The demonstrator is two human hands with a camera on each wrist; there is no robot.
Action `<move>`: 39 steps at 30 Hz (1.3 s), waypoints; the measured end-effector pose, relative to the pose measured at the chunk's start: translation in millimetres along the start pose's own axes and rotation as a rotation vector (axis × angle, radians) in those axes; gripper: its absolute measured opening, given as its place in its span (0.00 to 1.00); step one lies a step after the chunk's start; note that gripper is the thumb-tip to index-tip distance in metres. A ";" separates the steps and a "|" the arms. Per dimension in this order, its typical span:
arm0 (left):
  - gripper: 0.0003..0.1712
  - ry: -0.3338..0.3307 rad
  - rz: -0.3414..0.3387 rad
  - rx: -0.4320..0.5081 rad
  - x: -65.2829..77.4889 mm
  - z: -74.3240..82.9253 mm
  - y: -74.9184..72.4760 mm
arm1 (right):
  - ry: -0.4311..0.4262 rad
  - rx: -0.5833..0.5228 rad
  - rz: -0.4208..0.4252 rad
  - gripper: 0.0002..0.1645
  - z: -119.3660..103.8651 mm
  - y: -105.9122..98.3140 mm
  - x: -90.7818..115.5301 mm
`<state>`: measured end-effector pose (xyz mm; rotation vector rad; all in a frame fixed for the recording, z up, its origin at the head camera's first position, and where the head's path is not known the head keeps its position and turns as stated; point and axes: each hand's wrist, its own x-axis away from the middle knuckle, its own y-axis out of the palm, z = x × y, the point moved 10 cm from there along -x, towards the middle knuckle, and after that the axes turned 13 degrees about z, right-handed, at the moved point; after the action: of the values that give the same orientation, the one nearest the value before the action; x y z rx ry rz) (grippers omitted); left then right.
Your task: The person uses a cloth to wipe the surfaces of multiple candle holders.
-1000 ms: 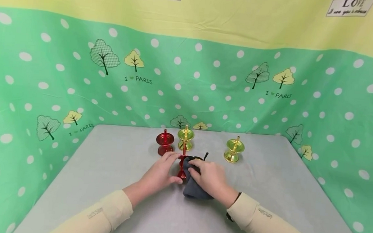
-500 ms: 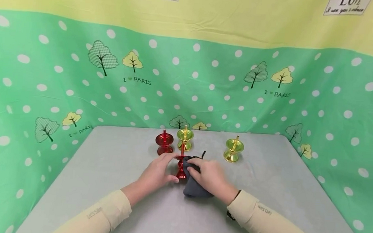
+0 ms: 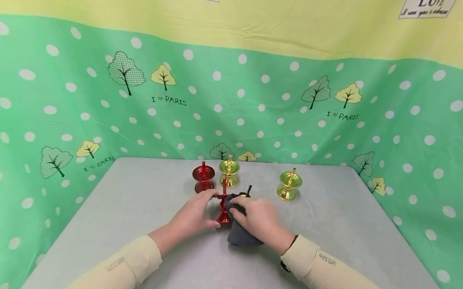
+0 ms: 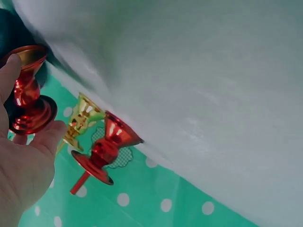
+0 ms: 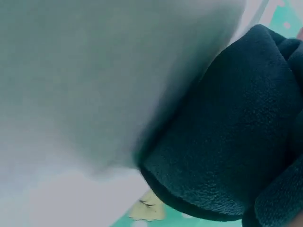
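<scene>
A shiny red candle holder [image 3: 223, 215] stands near the middle of the table, its spike pointing up and leaning slightly left. My left hand [image 3: 194, 213] holds it from the left, fingers at the dish and thumb by the base. The left wrist view shows this candle holder [image 4: 31, 101] between thumb and fingers. On its right side, my right hand [image 3: 260, 218] grips a dark grey cloth [image 3: 243, 235] and presses it against the holder. The bunched cloth [image 5: 227, 127] fills much of the right wrist view and hides that hand's fingertips.
Behind the hands stand a second red candle holder [image 3: 203, 174] and a gold one [image 3: 229, 167], close together. Farther right is another gold candle holder [image 3: 291, 180]. A green, dotted curtain [image 3: 259, 97] hangs around the grey table [image 3: 329, 241].
The held candle holder has shifted slightly left and tilted a little. Both hands and the cloth have moved slightly left with it. The head view has also shifted a little.
</scene>
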<state>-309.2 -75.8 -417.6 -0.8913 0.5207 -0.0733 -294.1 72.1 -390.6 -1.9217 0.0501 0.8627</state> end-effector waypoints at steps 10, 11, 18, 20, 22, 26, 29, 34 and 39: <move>0.49 -0.002 0.014 -0.001 -2.3 -1.9 3.8 | 0.086 0.030 -0.037 0.13 19.7 6.0 1.4; 0.50 -0.004 0.012 -0.017 -2.1 -1.7 3.8 | 0.065 0.040 -0.034 0.13 16.0 4.8 1.5; 0.56 0.002 0.008 -0.052 -1.5 5.1 1.2 | -0.100 0.148 0.081 0.13 -14.6 -9.5 -0.7; 0.55 0.003 0.007 -0.039 -2.5 7.2 0.9 | -0.103 0.159 0.090 0.13 -16.3 -9.4 -1.0; 0.53 0.007 0.011 -0.034 -3.3 9.1 0.7 | -0.096 0.143 0.084 0.14 -15.7 -7.9 -1.5; 0.51 0.011 0.023 -0.061 -2.7 10.5 0.0 | -0.023 0.075 0.020 0.14 -2.9 1.5 -1.8; 0.53 -0.009 0.029 -0.092 -0.2 8.1 -0.2 | 0.095 0.046 -0.050 0.13 15.6 10.8 1.9; 0.54 -0.043 -0.001 -0.060 3.7 4.1 3.7 | 0.096 -0.003 -0.047 0.13 14.3 8.8 6.5; 0.54 -0.049 0.012 -0.056 3.9 2.1 2.2 | -0.019 -0.026 0.051 0.14 -2.7 -2.2 3.2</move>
<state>-305.2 -73.9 -419.7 -0.9426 0.4841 -0.0253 -289.4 72.1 -390.1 -1.9440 0.0773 0.9194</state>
